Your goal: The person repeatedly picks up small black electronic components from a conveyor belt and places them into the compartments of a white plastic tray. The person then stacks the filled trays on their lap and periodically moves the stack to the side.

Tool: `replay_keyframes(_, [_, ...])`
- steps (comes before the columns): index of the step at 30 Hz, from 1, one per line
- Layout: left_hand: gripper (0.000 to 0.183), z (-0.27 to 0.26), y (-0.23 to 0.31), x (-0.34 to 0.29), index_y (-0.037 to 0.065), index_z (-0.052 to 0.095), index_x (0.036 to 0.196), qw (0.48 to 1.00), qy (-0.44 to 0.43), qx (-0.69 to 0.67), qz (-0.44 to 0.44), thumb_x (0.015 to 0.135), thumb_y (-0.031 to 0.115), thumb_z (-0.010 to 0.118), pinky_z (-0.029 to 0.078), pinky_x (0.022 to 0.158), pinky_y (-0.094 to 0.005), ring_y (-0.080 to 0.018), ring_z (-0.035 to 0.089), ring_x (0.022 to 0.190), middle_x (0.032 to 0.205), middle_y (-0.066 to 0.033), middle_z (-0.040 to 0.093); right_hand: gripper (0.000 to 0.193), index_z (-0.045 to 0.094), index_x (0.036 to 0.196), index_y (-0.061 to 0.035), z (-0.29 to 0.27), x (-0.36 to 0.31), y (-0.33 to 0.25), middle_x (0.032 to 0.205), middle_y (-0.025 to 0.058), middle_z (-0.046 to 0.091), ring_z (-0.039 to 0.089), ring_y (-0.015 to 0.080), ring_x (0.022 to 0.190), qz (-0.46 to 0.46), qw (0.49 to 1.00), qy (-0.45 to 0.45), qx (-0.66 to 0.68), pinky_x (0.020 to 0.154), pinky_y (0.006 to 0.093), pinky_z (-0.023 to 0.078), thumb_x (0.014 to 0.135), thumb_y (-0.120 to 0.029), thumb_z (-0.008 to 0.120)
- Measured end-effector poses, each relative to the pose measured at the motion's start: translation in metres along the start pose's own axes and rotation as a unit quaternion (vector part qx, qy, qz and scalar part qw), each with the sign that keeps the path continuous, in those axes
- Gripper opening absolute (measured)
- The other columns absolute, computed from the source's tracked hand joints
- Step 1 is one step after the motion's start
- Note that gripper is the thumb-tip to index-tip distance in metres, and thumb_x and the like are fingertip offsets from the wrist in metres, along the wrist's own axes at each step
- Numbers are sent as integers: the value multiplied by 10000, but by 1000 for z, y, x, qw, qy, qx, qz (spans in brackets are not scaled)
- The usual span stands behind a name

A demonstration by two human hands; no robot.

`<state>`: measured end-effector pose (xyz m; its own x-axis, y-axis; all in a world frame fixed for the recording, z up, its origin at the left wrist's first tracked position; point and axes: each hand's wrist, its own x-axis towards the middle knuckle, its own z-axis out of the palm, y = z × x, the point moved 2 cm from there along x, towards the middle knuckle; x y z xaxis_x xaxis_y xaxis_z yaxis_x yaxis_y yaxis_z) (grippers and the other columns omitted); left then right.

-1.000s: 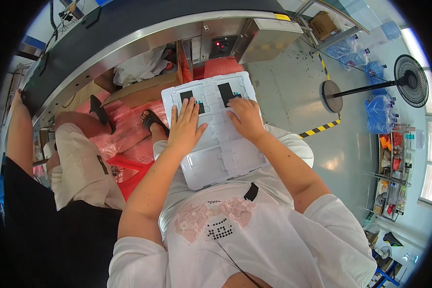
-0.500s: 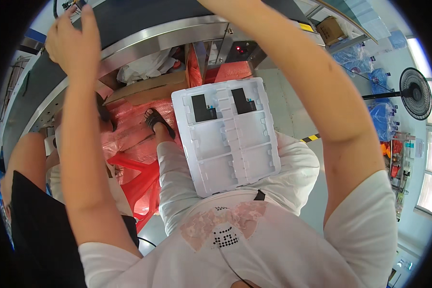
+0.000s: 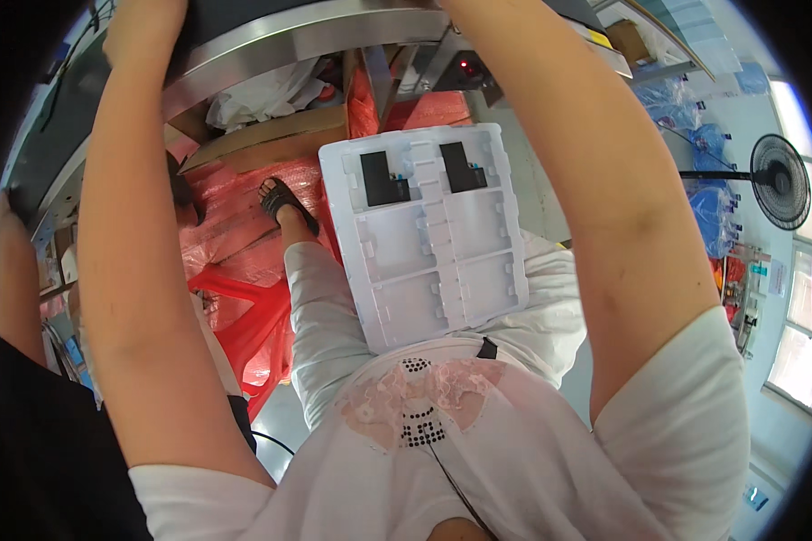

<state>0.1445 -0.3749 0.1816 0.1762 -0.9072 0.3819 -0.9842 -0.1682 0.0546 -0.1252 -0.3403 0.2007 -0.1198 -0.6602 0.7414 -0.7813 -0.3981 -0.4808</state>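
Both my arms reach forward over the dark-topped conveyor (image 3: 235, 13) with its metal edge. Only the back part of my left hand (image 3: 144, 25) shows at the upper edge, and its fingers lie outside the picture. My right forearm (image 3: 550, 81) runs out at the top, with that hand beyond the frame. On my lap rests a white plastic tray (image 3: 397, 243) divided into several compartments. Its two far compartments each hold a flat black L-shaped part, one on the left (image 3: 384, 180) and one on the right (image 3: 461, 169). Neither hand touches the tray.
Under the conveyor are a cardboard box (image 3: 266, 140) with white plastic and red-wrapped packages (image 3: 230, 203). A person in black (image 3: 41, 433) sits close on my left. To the right stand a black fan (image 3: 779, 180) and blue plastic bags (image 3: 715, 212).
My left hand has moved farther up, taking its fingers out of view. A small dark item by those fingers no longer shows there. The tray and its black parts appear slightly higher in the picture.
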Motion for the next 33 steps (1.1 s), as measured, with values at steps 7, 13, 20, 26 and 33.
replay_keyframes(7, [203, -98, 29, -208, 40, 660, 972, 875, 53, -476, 72, 788, 121, 690, 460, 758, -232, -95, 587, 812, 922, -41, 650, 186, 664, 961, -52, -179, -110, -28, 840, 48, 645, 595, 167, 705, 177, 906, -322, 212, 655, 297, 477, 777, -49, 631])
replay_keyframes(13, [164, -51, 59, -299, 5, 643, 950, 777, -340, -481, 224, 802, 73, 628, 441, 660, -250, -127, 563, 753, 832, -53, 599, 239, 657, 1008, -89, -187, -233, 22, 947, 57, 587, 549, 196, 882, 186, 794, -560, 144, 777, 305, 441, 778, -37, 614])
replay_keyframes(20, [463, 17, 84, -371, -1, 501, 1199, 878, -224, -252, 338, 799, 192, 630, 358, 928, -469, -311, 449, 1135, 1265, -142, 458, 542, 505, 1246, -136, -191, -341, 27, 1275, 123, 446, 452, 299, 1148, 118, 917, -369, -96, 925, 469, 375, 728, -137, 666])
replay_keyframes(26, [673, 33, 72, -450, -84, 364, 1304, 906, -182, -227, 309, 825, 330, 591, 85, 1082, -557, -366, 194, 1355, 1433, -237, 250, 486, 505, 1239, -83, -213, -404, 0, 1378, 91, 402, 395, 261, 1248, 42, 913, -362, -182, 1004, 482, 286, 789, -216, 627])
replay_keyframes(33, [612, 21, 63, -426, -14, 442, 1285, 927, -184, -165, 282, 846, 396, 558, 83, 1077, -562, -374, 182, 1357, 1442, -222, 242, 250, 598, 1023, -57, -209, -375, 13, 1088, 102, 585, 529, 269, 1024, 96, 956, -270, -59, 870, 428, 368, 797, -161, 623])
